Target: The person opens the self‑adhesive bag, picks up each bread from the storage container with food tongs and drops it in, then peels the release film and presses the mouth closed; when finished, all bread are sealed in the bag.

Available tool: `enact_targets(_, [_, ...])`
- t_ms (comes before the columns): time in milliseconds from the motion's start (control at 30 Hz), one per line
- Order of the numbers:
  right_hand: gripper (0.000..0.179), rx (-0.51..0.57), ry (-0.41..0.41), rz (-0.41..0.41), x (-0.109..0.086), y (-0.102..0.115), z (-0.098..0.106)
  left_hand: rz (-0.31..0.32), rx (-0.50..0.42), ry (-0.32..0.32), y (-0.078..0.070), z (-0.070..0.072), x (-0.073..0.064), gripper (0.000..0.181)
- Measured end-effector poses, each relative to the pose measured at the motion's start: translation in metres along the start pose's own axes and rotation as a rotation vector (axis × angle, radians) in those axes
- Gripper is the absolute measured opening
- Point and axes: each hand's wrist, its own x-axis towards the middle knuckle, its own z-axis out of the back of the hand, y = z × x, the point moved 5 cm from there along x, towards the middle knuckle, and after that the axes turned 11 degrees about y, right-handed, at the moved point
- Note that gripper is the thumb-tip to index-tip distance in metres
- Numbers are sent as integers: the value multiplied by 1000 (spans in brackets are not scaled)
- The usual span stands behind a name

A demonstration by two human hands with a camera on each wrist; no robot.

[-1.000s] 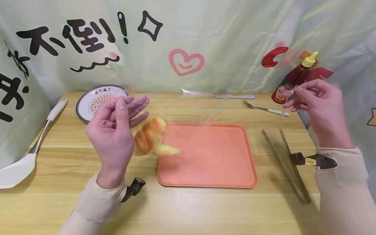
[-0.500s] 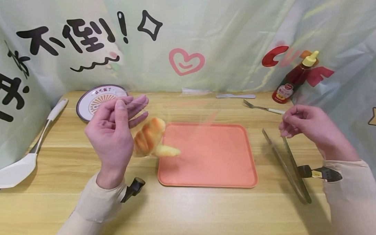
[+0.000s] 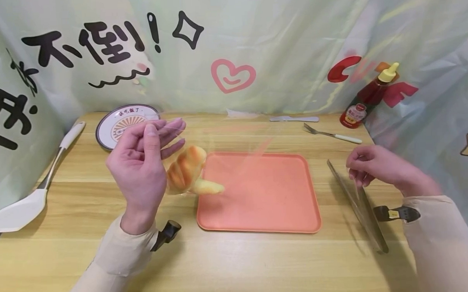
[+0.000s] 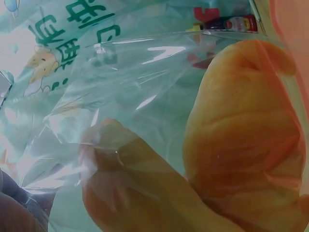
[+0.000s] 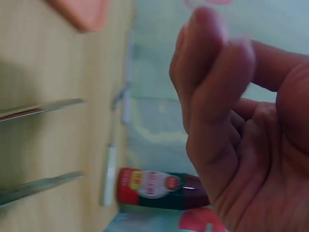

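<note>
My left hand (image 3: 138,166) pinches a clear plastic bag (image 4: 149,82) between thumb and fingers, raised over the left part of the table. Inside show two pieces of bread: a plump, browned roll (image 3: 186,169) and a paler, narrower one (image 3: 208,187). The left wrist view has both breads close up, the larger roll (image 4: 246,130) at the right. On the right, my right hand (image 3: 378,166) is above the metal tongs (image 3: 345,193), fingers bent and thumb against them. A faint clear strip (image 3: 358,193) hangs from its fingertips, overlapping the tongs.
A pink tray (image 3: 259,196) lies mid-table, partly behind the bread. Behind the left hand is a round plate (image 3: 128,112); a white spatula (image 3: 23,209) lies far left. Along the back are a knife (image 3: 295,119), a fork (image 3: 332,136) and a red sauce bottle (image 3: 362,103).
My right hand has come down from in front of the sauce bottle to above the tongs. My left hand and the bagged bread have stayed almost still.
</note>
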Motion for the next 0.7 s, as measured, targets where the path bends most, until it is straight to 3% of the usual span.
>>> enact_targets(333, [13, -68, 38, -28, 30, -24, -30, -1, 10, 3, 0, -1, 0, 19])
enact_targets(700, [13, -249, -23, -59, 48, -27, -46, 4, 31, 10, 0, -2, 1, 20])
